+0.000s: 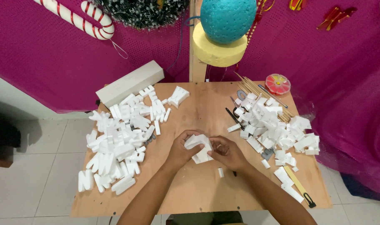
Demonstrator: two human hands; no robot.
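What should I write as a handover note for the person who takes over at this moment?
Left hand and right hand: both grip one white foam block piece at the centre of the wooden table.
Done: cut white foam letters heaped on the left.
Left: white foam offcuts pile on the right; small white foam scrap lies near the right hand.

Round clear plastic case (277, 83), red and yellow inside, table's far right corner
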